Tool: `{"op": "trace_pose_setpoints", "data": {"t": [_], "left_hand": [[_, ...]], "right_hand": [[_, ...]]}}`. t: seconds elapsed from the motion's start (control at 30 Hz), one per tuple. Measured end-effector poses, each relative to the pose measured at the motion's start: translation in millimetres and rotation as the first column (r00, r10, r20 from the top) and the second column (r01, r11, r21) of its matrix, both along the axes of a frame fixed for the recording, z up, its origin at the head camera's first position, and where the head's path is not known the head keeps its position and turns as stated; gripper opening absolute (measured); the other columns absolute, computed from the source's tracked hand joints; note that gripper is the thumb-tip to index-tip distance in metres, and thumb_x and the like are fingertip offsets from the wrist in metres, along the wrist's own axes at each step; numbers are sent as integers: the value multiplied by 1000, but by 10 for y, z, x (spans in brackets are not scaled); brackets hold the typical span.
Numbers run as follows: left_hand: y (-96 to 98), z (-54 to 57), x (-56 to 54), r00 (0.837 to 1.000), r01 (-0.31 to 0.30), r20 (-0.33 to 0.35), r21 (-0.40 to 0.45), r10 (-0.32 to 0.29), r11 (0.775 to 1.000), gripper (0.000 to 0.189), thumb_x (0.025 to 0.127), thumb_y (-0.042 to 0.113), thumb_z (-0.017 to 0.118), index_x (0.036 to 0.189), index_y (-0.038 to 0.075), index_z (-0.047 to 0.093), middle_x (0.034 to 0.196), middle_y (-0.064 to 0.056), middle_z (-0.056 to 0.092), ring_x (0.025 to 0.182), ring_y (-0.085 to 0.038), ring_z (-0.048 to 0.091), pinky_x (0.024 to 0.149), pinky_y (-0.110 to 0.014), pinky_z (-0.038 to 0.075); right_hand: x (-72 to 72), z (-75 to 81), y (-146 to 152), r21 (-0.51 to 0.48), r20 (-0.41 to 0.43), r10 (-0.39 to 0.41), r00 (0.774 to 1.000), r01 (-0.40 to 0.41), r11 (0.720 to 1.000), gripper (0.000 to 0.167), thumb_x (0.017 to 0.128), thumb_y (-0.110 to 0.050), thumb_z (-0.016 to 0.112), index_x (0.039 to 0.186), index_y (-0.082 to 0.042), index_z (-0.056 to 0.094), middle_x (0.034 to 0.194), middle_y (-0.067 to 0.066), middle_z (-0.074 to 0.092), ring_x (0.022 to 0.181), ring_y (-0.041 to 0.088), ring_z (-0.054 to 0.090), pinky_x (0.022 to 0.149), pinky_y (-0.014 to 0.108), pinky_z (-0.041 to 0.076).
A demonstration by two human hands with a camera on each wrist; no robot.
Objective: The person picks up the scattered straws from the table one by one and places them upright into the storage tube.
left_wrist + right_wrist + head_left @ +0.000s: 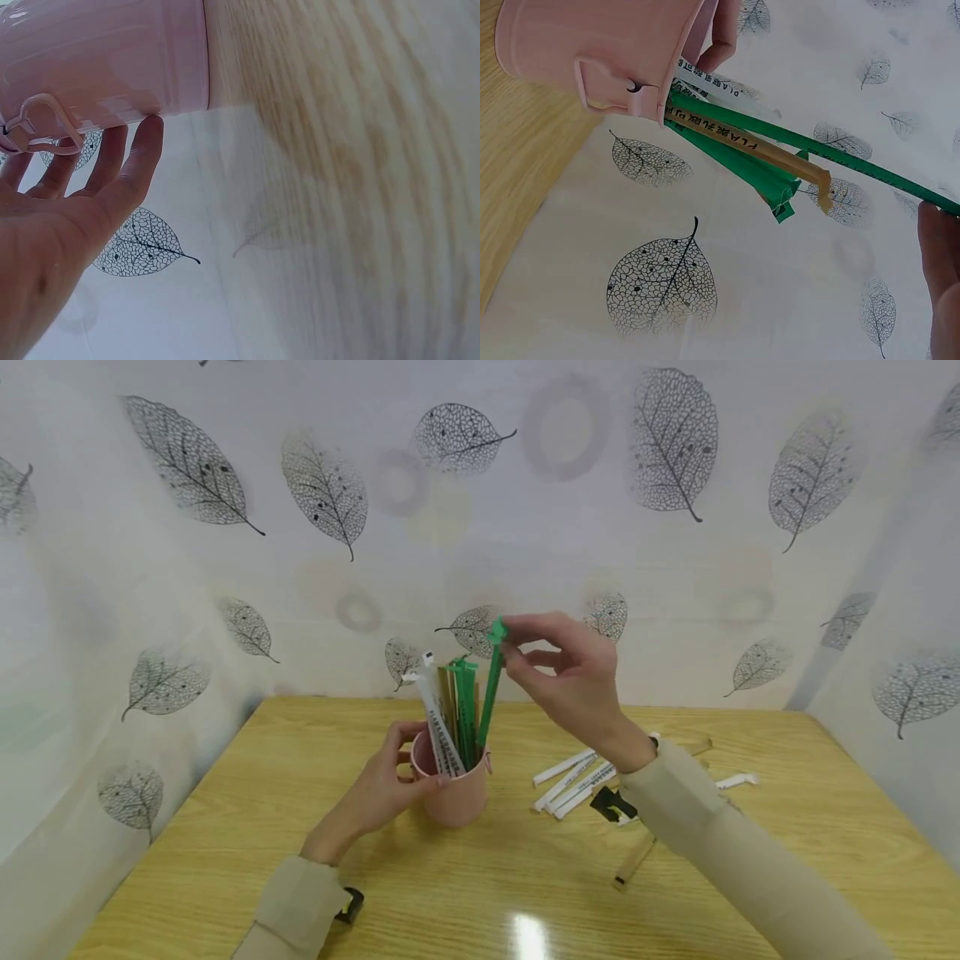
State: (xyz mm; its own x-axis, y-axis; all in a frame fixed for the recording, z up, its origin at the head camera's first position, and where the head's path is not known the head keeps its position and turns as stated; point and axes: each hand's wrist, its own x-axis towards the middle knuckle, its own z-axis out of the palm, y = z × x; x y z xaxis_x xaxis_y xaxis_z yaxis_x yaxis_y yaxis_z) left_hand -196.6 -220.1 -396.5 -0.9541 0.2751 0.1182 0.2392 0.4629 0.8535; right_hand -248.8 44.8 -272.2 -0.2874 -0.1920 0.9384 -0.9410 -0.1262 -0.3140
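Note:
My left hand (375, 789) holds a small pink metal bucket (455, 802) on the table, thumb over the near rim and fingers round the far left side. Inside lean several wrapped straws: white (442, 722), green (465, 710) and brown (446, 681). My right hand (577, 672) pinches the top end of a green wrapped straw (491, 697) between thumb and fingertips. That straw slants down to the bucket's right rim. In the right wrist view the held straw (855, 163) stretches from the bucket's mouth to my fingers, above a brown straw (757, 144).
Several white wrapped straws (573, 781) lie on the wooden table (465, 885) right of the bucket, partly under my right forearm. A brown straw (636, 860) lies nearer. Black straps show at both wrists. A leaf-patterned curtain (480, 527) hangs behind.

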Motion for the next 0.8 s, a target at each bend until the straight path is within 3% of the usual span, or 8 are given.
{"op": "trace_pose_setpoints", "data": {"t": [0.1,0.33,0.67,0.8], "left_hand": [[-6,-1,0,1000,-7,0,-1,7,1000,72,93,34,76,148,22,32,149,-12,44,128,-37,56,99,-47,57],[-3,7,6,1000,3,1,7,-3,1000,73,93,34,76,148,21,31,150,-12,44,128,-37,55,99,-47,57],[3,42,20,1000,1,-5,14,-1,1000,73,92,31,77,148,21,31,149,-12,45,128,-38,57,99,-48,57],[2,34,15,1000,1,-2,17,-1,1000,73,92,31,77,148,21,31,150,-12,45,128,-38,57,98,-48,57]], "right_hand": [[-46,-14,-38,52,-6,-31,1000,31,998,25,82,18,69,107,15,67,102,27,73,95,5,72,71,29,63],[-126,-134,-115,96,33,-75,997,72,993,27,82,17,70,109,10,69,103,24,74,92,9,72,68,27,63],[-214,-405,-157,163,118,-109,987,89,983,27,84,14,71,111,7,70,103,22,75,85,30,74,68,26,63],[-227,-503,-167,190,130,-114,985,88,978,27,85,13,71,111,6,70,103,20,76,85,30,75,67,27,63]]}}
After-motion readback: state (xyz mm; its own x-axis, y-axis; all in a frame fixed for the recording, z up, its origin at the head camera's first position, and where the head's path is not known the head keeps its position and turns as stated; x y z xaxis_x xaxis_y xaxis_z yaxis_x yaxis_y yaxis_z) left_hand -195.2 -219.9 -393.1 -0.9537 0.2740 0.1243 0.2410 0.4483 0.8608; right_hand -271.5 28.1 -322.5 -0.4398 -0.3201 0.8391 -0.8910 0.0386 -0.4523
